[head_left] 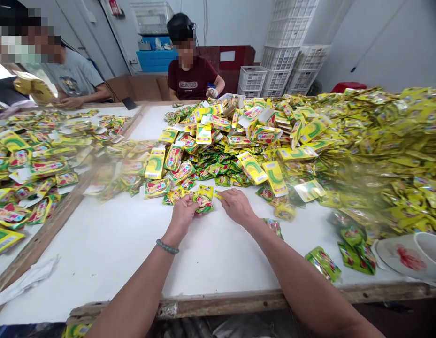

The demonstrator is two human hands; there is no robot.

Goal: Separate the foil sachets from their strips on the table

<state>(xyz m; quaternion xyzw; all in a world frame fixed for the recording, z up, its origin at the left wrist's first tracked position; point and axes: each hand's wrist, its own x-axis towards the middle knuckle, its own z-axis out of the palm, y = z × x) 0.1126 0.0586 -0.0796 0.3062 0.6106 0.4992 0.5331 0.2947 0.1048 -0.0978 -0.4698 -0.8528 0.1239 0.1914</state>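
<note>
My left hand (184,213), with a green bead bracelet (167,246) on its wrist, is closed on a small green and red candy packet (204,204). A yellow packet (205,191) lies just behind it, partly hidden. My right hand (236,204) is to the right, its fingertips pinched on the end of a yellow wrapper (218,194); the rest of that piece is covered by the fingers. Right in front of both hands rises a pile of yellow printed cartons (253,168) and green candy packets (218,162).
A heap of yellow packets (386,136) fills the right side. Near the right edge sits a white cup with a red flower (408,256), beside loose green packets (323,263). A wooden strip (59,225) divides the white table (126,249). Two people (191,77) work opposite; crates (283,51) are stacked behind.
</note>
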